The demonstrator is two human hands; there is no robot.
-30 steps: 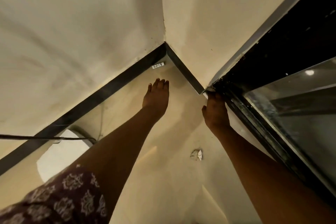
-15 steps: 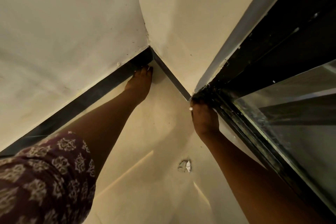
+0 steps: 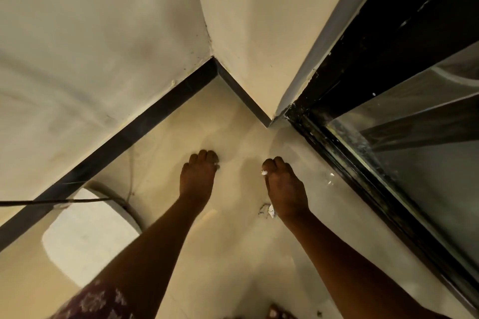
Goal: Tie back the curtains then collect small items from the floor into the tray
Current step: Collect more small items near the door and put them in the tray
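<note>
The floor-collecting step is judged in hand: a white scrap (image 3: 264, 172) is pinched by the right hand (image 3: 285, 186), the left hand (image 3: 198, 176) is curled on something indistinct, and debris (image 3: 267, 211) at 6 o'clock of the right hand is judged next.

Dim warm light — glare on glass (image 3: 425, 163), wide-angle warping, slight blur.

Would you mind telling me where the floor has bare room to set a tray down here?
The floor is bare between the two forearms, and in the corner ahead of the left hand and right hand. It is crowded beside the right wrist, where a crumpled scrap lies, and at left by the white round object.
</note>
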